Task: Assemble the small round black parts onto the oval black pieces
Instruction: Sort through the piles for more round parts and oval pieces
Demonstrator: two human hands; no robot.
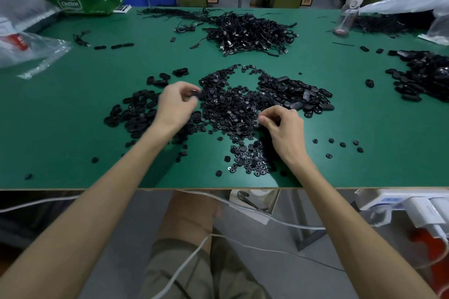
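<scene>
At the centre of the green worktop (73, 116) we have the heap of small round black parts (230, 107), spread wide and thin so that single ones can be picked off the edge. Our left hand (177, 102) hovers at its 9 o'clock side, fingers curled, thumb and forefinger pinching a small black piece (196, 93) raised clear of the heap, we judge so that a part can be pressed on from the other side. Our right hand (283, 128) rests at 4 o'clock of the heap, its thumb and forefinger tips drawn together low among the parts, a grip fit for lifting one; we cannot tell whether anything sits between them. Oval black pieces (136, 114) lie in one pile at 9 o'clock, beside the left wrist, and a second pile (308, 97) at 2 o'clock, each within reach of a hand.

Motion blurs the left hand, so we cannot say whether the held piece is oval or round. A tangle of thin black cables (247, 31) sits at 12 o'clock, well apart, and a further dark heap (425, 77) at 3 o'clock is cut off by the frame edge. Our forearms hide some loose parts near the front edge.
</scene>
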